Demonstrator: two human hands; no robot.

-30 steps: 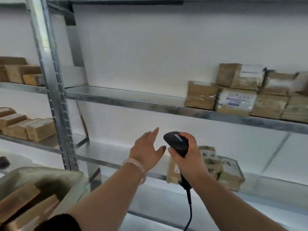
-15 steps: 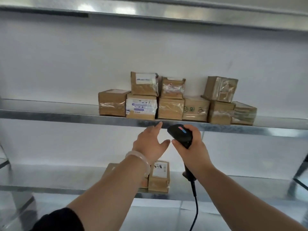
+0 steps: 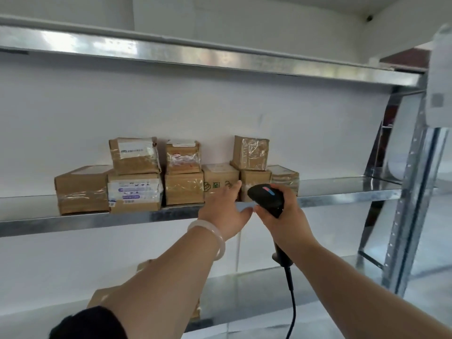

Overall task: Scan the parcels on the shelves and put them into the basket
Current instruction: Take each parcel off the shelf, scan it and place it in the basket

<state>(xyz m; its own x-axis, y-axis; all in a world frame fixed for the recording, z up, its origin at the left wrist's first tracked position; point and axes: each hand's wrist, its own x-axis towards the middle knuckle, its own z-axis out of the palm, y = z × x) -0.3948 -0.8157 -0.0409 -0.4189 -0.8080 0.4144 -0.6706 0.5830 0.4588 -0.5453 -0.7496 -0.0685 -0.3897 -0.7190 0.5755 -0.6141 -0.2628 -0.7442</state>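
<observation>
A row of brown cardboard parcels (image 3: 183,189) stands on the middle metal shelf (image 3: 73,222), pushed towards the white wall; five stand on the shelf side by side and touching, and a sixth, the rightmost parcel (image 3: 285,176), is set further back. Three more are stacked on top, the right one, a taped parcel (image 3: 249,152), sitting slightly tilted. The left hand (image 3: 223,211) reaches up to the shelf's front edge with its fingers straight and its thumb spread, so its grip is wide and holds nothing. Its fingertips lie over the front of the green-printed parcel (image 3: 220,178), though I cannot tell whether they touch it. A pale bracelet (image 3: 212,233) circles that wrist, and a black sleeve (image 3: 90,324) shows at the lower edge. Just beside it, the right hand (image 3: 285,216) has its grip wrapped round the handle of a black barcode scanner (image 3: 265,195), its head pointing at the parcels; the scanner's cable (image 3: 292,302) hangs down. An upper shelf (image 3: 220,57) runs overhead; on the lower shelf (image 3: 269,285), another parcel (image 3: 102,297) is mostly hidden behind the left forearm; a perforated steel upright (image 3: 403,216) stands at the right.
</observation>
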